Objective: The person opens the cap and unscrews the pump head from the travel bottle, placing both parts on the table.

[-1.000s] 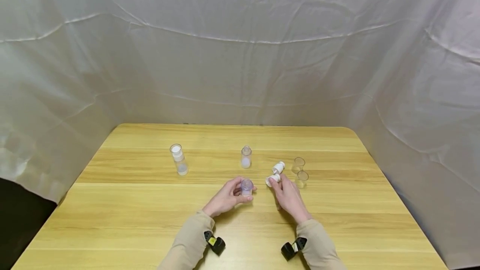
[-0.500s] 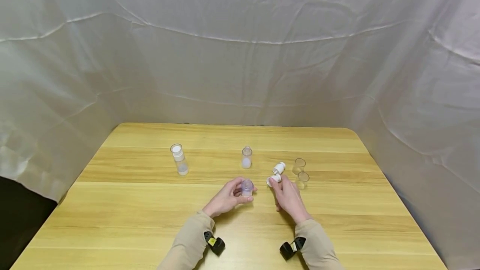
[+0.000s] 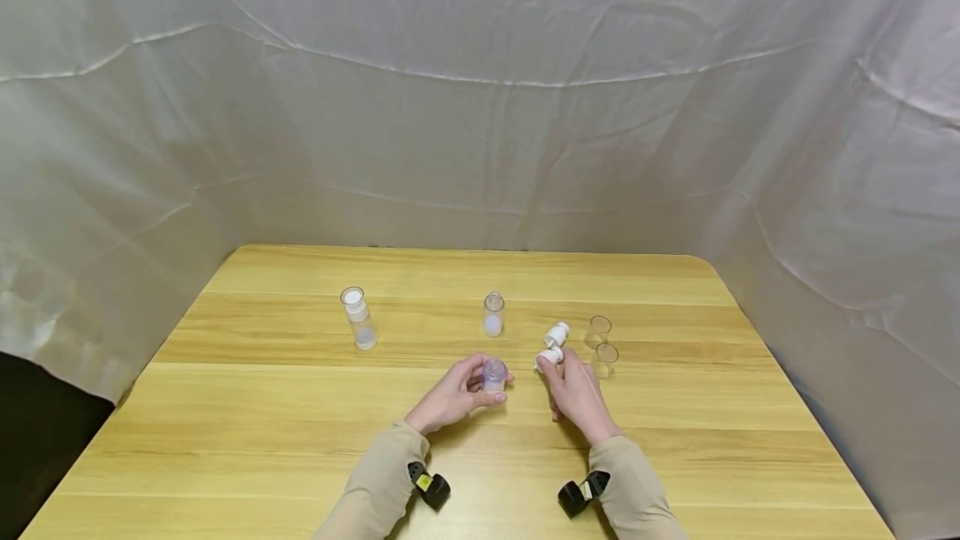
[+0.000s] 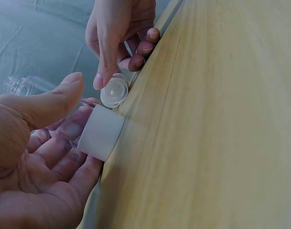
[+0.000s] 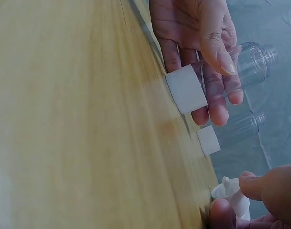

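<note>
Left grip (image 3: 453, 392) round clear bottle (image 3: 493, 372) mid-body; right grip (image 3: 578, 397) pinches white cap (image 3: 547, 360).

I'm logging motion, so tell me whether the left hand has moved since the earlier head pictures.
No. In the head view, the left hand shows no visible shift in any direction against the far bottle.
</note>
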A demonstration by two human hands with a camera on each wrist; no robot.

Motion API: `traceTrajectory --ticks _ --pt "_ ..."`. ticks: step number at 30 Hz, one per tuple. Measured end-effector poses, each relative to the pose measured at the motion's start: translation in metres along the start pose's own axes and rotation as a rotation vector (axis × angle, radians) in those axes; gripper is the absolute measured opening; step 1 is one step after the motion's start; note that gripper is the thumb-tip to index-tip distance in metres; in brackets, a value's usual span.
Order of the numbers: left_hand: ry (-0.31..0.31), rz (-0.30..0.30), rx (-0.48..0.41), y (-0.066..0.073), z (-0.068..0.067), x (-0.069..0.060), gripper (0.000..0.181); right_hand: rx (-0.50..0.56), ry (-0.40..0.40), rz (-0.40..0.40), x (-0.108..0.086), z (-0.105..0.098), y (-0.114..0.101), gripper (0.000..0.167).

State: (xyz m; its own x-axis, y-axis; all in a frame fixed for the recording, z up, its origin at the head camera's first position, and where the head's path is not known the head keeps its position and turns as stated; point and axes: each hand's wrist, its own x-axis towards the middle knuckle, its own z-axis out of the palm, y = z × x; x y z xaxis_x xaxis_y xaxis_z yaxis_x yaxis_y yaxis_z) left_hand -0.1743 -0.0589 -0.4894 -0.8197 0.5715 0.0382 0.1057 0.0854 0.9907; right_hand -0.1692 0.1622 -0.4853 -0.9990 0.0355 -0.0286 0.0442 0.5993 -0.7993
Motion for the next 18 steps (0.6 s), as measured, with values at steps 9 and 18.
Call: traceTrajectory --ticks 9,18 --pt "0.0 0.0 -0.009 -0.0004 0.0013 -0.0008 0.037 0.006 -0.001 0.012 -0.0036 -0.001 -0.0011 0.042" --pt "-0.006 -0.006 -0.004 0.0001 0.0012 -0.0016 0.038 -0.01 0.001 0.01 -0.008 -0.0018 -0.0002 0.051"
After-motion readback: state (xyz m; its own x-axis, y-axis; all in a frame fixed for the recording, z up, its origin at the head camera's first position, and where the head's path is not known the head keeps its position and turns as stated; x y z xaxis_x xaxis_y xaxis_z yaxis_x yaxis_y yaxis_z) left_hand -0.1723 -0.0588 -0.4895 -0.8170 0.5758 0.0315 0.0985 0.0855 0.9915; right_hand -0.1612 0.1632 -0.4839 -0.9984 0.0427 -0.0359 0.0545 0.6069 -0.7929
